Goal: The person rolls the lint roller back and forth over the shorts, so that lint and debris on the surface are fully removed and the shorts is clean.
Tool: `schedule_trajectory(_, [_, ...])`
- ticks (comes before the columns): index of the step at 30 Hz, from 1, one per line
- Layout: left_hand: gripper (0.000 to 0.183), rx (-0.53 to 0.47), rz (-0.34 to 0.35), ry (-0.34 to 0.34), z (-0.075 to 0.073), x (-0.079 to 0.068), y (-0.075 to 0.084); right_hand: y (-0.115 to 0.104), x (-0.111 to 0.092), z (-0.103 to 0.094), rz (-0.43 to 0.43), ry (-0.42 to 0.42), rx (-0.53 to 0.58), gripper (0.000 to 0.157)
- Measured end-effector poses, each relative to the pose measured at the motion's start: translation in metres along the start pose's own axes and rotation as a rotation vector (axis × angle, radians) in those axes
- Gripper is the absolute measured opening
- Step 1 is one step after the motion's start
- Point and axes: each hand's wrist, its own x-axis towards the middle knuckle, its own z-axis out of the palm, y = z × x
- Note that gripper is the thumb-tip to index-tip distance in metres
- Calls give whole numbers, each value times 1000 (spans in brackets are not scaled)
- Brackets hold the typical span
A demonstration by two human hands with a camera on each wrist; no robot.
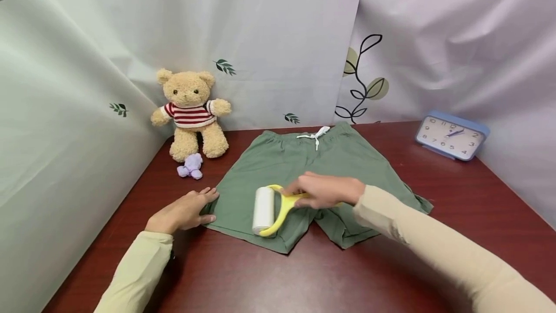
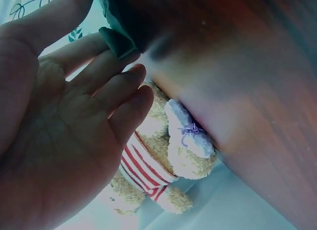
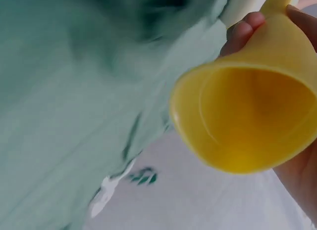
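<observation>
Green drawstring shorts (image 1: 278, 158) lie spread on the dark red table, waistband at the back. In the head view my right hand (image 1: 326, 190) grips the yellow handle of a lint roller (image 1: 263, 211); its white roll lies over the left leg of the shorts. The hollow end of that handle (image 3: 247, 121) fills much of the right wrist view. My left hand (image 1: 187, 210) rests at the left hem, fingers straight and the fingertips on the cloth's edge. From the left wrist view, the left palm (image 2: 69, 106) shows, with a green fold (image 2: 118, 41) at the fingertips.
A teddy bear (image 1: 187, 115) in a striped shirt sits at the back left, a small purple plush toy (image 1: 191, 166) at its feet. At the back right stands a blue alarm clock (image 1: 451, 135). Pale printed cloth (image 1: 278, 37) walls the table's back and sides.
</observation>
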Motion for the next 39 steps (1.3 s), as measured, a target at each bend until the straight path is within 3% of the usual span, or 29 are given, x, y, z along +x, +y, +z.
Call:
schedule_trajectory(10, [65, 0, -19, -12, -1, 2, 2, 33, -80, -10, 112, 51, 58, 42])
schedule_trajectory(22, [64, 9, -25, -13, -2, 4, 4, 56, -135, -39, 260, -47, 139, 46])
schedule_trajectory(29, [64, 14, -21, -9, -2, 4, 3, 66, -171, -47, 246, -9, 109, 45])
schedule_trajectory(39, [64, 12, -15, -30, -4, 6, 3, 88, -210, -56, 296, -28, 196, 50])
